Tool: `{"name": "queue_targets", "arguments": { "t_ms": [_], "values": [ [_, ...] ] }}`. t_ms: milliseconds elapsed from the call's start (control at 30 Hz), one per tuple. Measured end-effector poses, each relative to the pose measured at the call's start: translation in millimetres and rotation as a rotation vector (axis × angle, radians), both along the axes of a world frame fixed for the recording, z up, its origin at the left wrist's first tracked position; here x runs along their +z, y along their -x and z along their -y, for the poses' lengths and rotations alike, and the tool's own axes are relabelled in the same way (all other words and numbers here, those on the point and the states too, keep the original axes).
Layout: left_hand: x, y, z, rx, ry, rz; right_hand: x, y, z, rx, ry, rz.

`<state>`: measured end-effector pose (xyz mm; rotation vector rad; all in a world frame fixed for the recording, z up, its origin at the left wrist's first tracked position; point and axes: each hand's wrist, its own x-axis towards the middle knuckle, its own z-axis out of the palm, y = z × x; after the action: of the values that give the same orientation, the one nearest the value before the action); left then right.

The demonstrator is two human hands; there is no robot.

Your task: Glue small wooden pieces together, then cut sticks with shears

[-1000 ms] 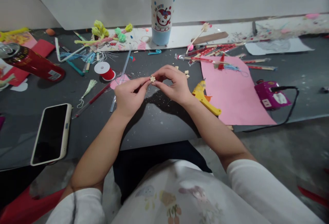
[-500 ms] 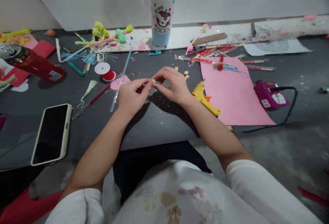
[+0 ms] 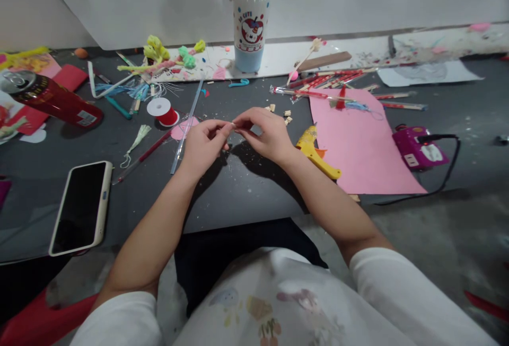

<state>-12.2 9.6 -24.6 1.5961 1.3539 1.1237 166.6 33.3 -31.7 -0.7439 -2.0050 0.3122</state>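
My left hand (image 3: 205, 144) and my right hand (image 3: 267, 133) meet fingertip to fingertip above the dark table. Between them they pinch a small pale piece (image 3: 233, 124), mostly covered by the fingers; its kind is too small to make out. Just beyond my right hand lie several short wooden bits (image 3: 287, 117). A yellow glue gun (image 3: 314, 152) rests to the right of that hand. Left of my left hand are a clear glue stick (image 3: 188, 123), a pink paper scrap (image 3: 181, 130) and a spool of red thread (image 3: 164, 113).
A phone (image 3: 82, 208) and a red can (image 3: 51, 99) are on the left. A tall bottle (image 3: 250, 23) stands at the back. Pink paper (image 3: 363, 150), a bundle of red-wrapped sticks (image 3: 338, 78) and a purple power adapter (image 3: 419, 147) with a cable occupy the right.
Both hands have shifted slightly to the left and the fingers have turned. The small pale piece, plainer before, is now more covered by the fingertips.
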Motion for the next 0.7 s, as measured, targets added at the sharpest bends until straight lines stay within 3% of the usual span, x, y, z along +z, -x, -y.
{"name": "queue_targets", "arguments": {
  "t_ms": [200,433,700],
  "values": [
    [6.8,-0.4,1.3,-0.029,0.098,0.108,-1.2,-1.1,-1.6,-0.04,0.089,-0.023],
    [20.2,-1.6,4.0,-0.039,0.346,0.377,2.4,-5.8,-3.1,-0.181,0.184,-0.137],
    [24.6,-2.1,1.2,0.061,0.368,0.419,9.2,-23.5,-13.3,-0.386,0.148,-0.249]
  ]
}}
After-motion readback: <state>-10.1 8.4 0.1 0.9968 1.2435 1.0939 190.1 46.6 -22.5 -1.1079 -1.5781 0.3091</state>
